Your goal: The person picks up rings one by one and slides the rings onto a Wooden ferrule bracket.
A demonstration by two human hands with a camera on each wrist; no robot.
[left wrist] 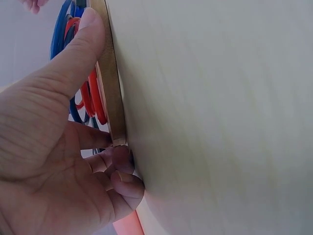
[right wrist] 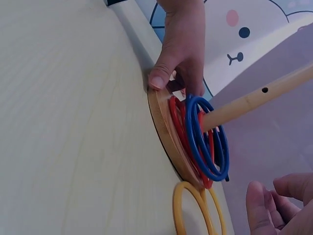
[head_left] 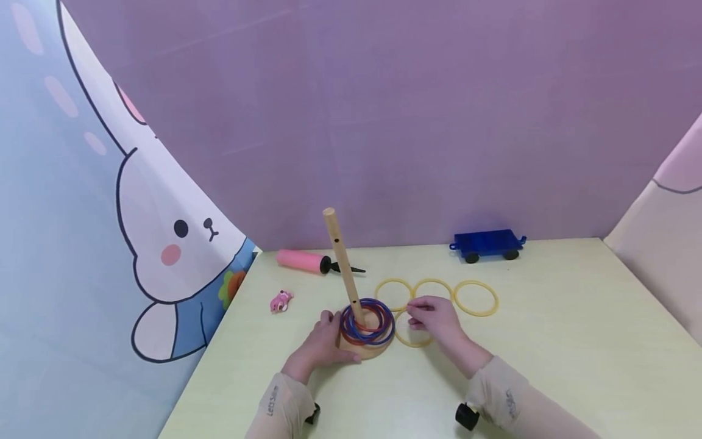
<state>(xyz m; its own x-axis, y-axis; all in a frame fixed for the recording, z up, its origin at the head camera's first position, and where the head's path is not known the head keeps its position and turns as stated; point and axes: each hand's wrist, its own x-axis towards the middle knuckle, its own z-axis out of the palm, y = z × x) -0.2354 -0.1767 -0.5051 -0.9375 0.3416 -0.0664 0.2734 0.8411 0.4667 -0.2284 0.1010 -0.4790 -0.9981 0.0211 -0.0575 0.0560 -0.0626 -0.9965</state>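
Head view: left hand [head_left: 318,346] steadied the base [head_left: 366,352] while right hand [head_left: 433,317] worked at a yellow ring [head_left: 412,339].
Left thumb and fingers curled around the base's near-left rim, gripping it, as the left wrist view showed. Right fingers were bent over the yellow ring lying just right of the base; whether they pinched it I could not tell. Blue rings [head_left: 368,318] and red rings [head_left: 356,334] sat stacked on the peg [head_left: 342,263], near the table's [head_left: 576,341] middle. Three more yellow rings [head_left: 476,297] lay in a row behind, toward the far edge, with a blue cart [head_left: 487,244], a pink pump [head_left: 307,261] and a small pink toy [head_left: 281,300] beyond. Judging by the peg's lean, a careless lift of the ring could catch its tip and tip the base if the left grip loosened.
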